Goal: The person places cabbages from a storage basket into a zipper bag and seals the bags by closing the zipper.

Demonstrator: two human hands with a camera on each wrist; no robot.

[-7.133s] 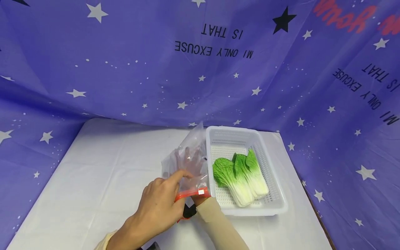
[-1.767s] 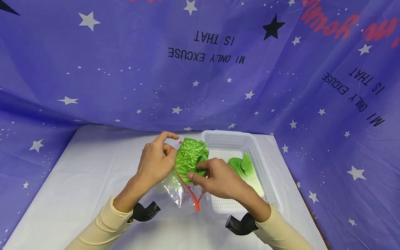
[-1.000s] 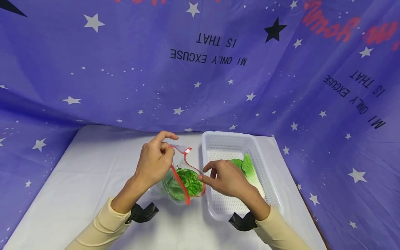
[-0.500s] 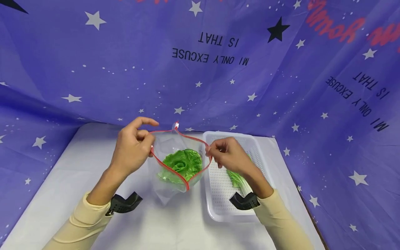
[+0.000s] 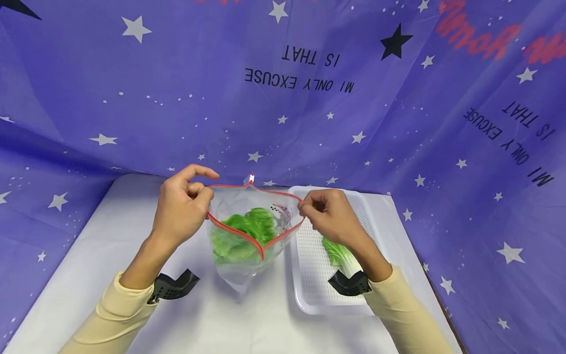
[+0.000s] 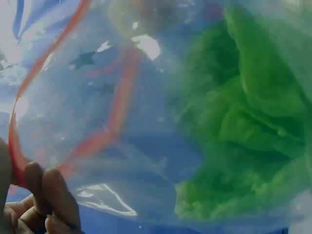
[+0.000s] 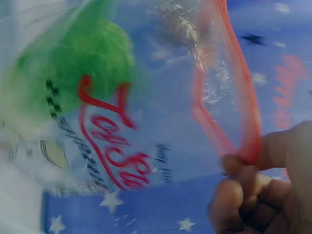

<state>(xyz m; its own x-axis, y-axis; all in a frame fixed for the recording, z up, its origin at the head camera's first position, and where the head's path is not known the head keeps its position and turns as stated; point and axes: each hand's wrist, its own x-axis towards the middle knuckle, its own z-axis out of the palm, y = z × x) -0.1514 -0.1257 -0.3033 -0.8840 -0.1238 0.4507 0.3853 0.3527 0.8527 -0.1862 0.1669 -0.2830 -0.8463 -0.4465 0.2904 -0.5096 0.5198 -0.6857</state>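
Observation:
A clear zip bag point(image 5: 285, 211) with a red zip strip and a white slider point(image 5: 251, 178) hangs wide at the mouth, above the white cloth. My left hand point(image 5: 180, 209) pinches its left rim, index finger sticking out. On the opposite rim, my right hand point(image 5: 333, 214) grips the red strip between thumb and fingers. Inside lies a head of green leafy lettuce point(image 5: 258, 223), partly seen through the plastic. The left wrist view has the lettuce point(image 6: 253, 107) deep in the bag, away from the fingertips point(image 6: 58, 195). Red lettering marks the bag point(image 7: 161, 141) in the right wrist view.
A white perforated basket point(image 5: 305, 302) stands to the right, under my right forearm. In it is a green-and-white leafy cabbage point(image 5: 338, 253), partly hidden by the arm. A purple star-printed cloth point(image 5: 221, 118) walls the back and sides.
My right hand, earlier inside the bag, put the lettuce into it, let go and took the right rim. Both hands then spread and raised the mouth; the lettuce sank lower in the bag.

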